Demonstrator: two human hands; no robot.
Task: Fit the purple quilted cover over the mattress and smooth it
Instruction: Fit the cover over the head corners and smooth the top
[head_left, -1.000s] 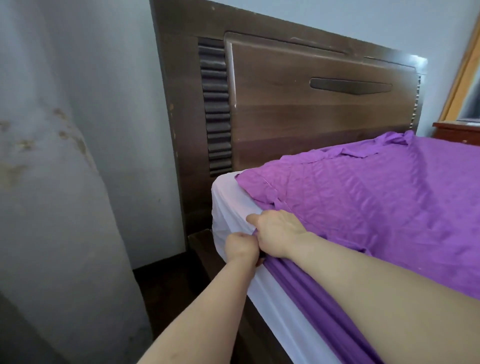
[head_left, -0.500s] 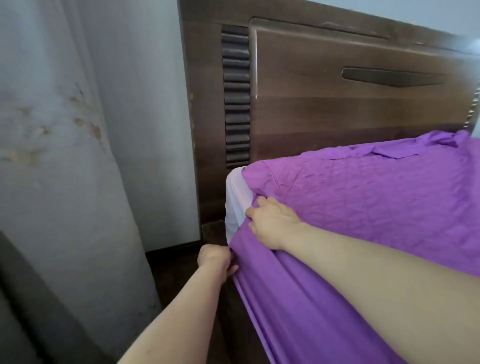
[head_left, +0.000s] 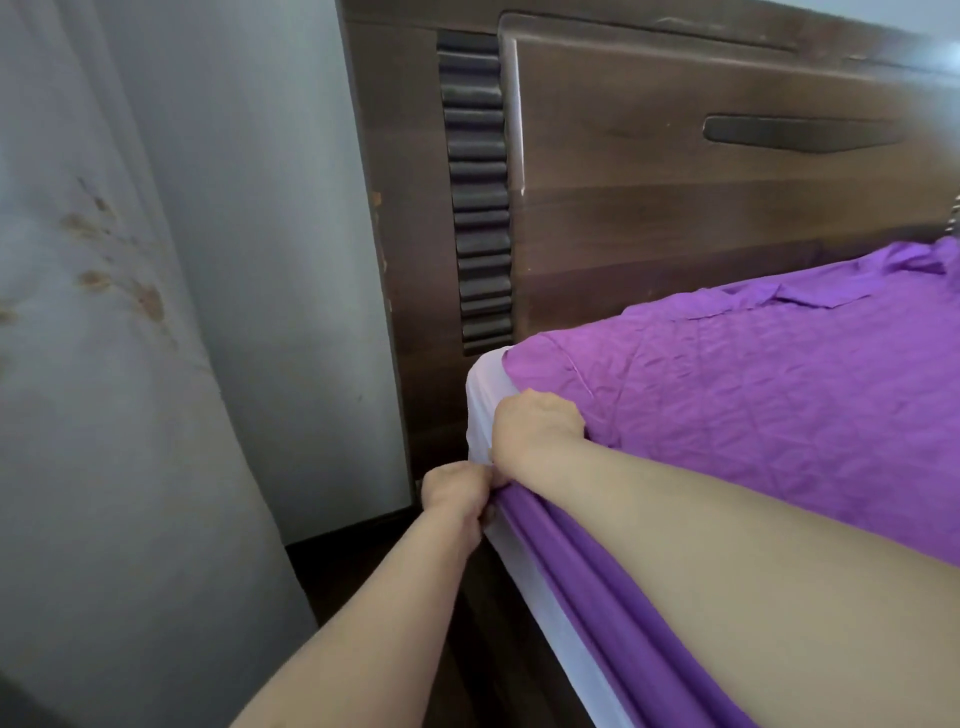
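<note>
Two bare forearms are reaching in from the bottom edge toward the near corner of the bed, the left one rising steeply from the lower middle, the right one stretching broad and flat from the lower right across the bed's side. The left hand is curling into a fist, knuckles up, low at the side of the mattress, pinching the gathered skirt of the cover where the purple cloth is bunching into taut folds. The right hand is sitting just above and touching it, fingers bent down over the corner's edge and closed on the same fabric; how much cloth is inside the grip cannot be told. The cover's skirt is running as a stretched band down the bed's side under the right forearm, with a white strip of mattress showing below it and the white corner itself uncovered beyond the hands. The quilted top is lying creased over the mattress, rumpled along the far edge at the dark wooden headboard. Left of the bed, a pale curtain is hanging against the grey wall.
</note>
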